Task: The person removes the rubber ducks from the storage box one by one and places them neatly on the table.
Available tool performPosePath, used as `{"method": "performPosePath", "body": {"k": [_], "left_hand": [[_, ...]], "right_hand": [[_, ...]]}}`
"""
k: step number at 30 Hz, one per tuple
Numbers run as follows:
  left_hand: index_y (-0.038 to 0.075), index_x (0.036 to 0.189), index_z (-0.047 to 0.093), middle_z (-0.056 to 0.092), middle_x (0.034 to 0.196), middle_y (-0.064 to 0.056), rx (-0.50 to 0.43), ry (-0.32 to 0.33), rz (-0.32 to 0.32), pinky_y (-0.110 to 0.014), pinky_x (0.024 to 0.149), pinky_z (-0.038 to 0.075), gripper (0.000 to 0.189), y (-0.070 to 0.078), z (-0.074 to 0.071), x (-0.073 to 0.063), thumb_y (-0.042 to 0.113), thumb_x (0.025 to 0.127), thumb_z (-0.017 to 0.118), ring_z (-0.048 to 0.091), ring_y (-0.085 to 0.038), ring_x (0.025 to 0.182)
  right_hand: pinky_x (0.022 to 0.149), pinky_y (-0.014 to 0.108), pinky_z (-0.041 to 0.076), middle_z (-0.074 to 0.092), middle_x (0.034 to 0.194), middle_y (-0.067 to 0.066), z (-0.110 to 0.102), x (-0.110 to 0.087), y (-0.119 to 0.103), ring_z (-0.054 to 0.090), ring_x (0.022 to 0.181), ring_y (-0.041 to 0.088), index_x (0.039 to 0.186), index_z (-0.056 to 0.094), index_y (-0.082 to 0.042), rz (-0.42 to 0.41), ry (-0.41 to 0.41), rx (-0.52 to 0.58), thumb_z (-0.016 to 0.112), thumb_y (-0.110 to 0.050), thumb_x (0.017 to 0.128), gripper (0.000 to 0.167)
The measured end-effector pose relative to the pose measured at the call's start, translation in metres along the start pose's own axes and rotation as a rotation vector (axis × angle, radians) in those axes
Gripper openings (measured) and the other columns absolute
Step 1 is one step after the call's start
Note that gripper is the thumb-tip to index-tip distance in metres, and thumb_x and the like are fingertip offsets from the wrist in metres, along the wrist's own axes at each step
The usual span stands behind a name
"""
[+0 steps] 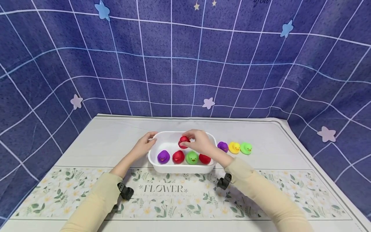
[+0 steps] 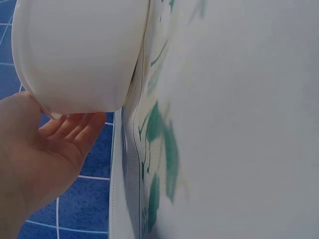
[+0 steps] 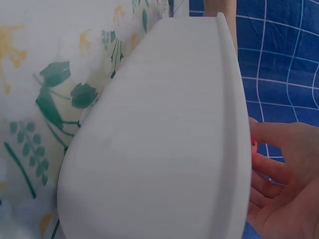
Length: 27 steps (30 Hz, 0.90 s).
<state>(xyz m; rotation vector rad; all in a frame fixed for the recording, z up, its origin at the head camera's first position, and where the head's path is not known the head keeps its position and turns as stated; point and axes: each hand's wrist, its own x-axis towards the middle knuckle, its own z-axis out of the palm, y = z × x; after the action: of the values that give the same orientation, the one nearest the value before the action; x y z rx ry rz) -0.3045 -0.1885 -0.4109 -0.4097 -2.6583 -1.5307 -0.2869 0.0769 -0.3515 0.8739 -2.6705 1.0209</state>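
A white plastic tub [image 1: 182, 169] stands on the table. My left hand [image 1: 144, 145] holds its left end, thumb and fingers at the rim; the left wrist view shows that hand [image 2: 55, 154] against the outer wall. My right hand [image 1: 200, 142] pinches a red rubber duck [image 1: 184, 141] over the tub's inside, behind the front row. That row has a purple duck [image 1: 163, 157], a red duck [image 1: 178, 157], a green duck [image 1: 192, 158] and another red duck [image 1: 204, 159], partly hidden by my right wrist. In the right wrist view the tub wall [image 3: 154, 124] hides most of the pinched duck [image 3: 254, 145].
Right of the tub, a purple duck [image 1: 223, 146], a yellow duck [image 1: 234, 148] and a green duck [image 1: 246, 148] stand side by side on the table. A flower-printed band [image 1: 185, 206] crosses the tabletop in front. Behind hangs a blue gridded curtain [image 1: 185, 71] with stars.
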Motion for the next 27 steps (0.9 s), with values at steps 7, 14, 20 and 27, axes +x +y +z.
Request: {"method": "performPosePath", "body": {"k": [7,14,20,27], "left_hand": [[-0.003,0.135,0.041,0.050,0.129,-0.028,-0.004,-0.007,0.007,-0.042,0.090,0.053,0.041,0.000,0.001,0.001,0.014,0.099,0.045,0.057,-0.041,0.111],[-0.003,0.136,0.041,0.050,0.130,-0.029,-0.001,-0.006,0.013,-0.042,0.090,0.053,0.041,-0.001,0.000,0.000,0.015,0.099,0.045,0.056,-0.042,0.112],[-0.003,0.136,0.041,0.050,0.130,-0.028,-0.008,-0.007,0.002,-0.042,0.091,0.053,0.041,0.000,0.001,0.001,0.015,0.099,0.045,0.056,-0.041,0.113],[-0.005,0.135,0.041,0.050,0.129,-0.030,0.008,-0.007,0.011,-0.043,0.092,0.052,0.041,0.002,0.001,0.001,0.014,0.099,0.044,0.055,-0.042,0.113]], "right_hand": [[0.088,0.039,0.054,0.071,0.102,0.009,-0.012,-0.009,0.005,0.066,0.094,0.022,0.112,0.066,-0.001,0.016,0.011,0.039,0.074,-0.021,0.081,0.038],[0.091,0.041,0.053,0.070,0.105,0.011,-0.018,-0.019,0.013,0.066,0.096,0.022,0.115,0.065,0.000,0.028,0.016,0.072,0.074,-0.020,0.081,0.040],[0.090,0.041,0.053,0.071,0.101,0.009,-0.026,-0.029,0.020,0.067,0.095,0.022,0.114,0.066,-0.002,0.034,0.033,0.062,0.075,-0.022,0.080,0.040],[0.088,0.042,0.054,0.072,0.103,0.008,-0.032,-0.037,0.027,0.067,0.095,0.023,0.111,0.069,-0.005,0.024,0.083,0.101,0.076,-0.020,0.078,0.036]]}}
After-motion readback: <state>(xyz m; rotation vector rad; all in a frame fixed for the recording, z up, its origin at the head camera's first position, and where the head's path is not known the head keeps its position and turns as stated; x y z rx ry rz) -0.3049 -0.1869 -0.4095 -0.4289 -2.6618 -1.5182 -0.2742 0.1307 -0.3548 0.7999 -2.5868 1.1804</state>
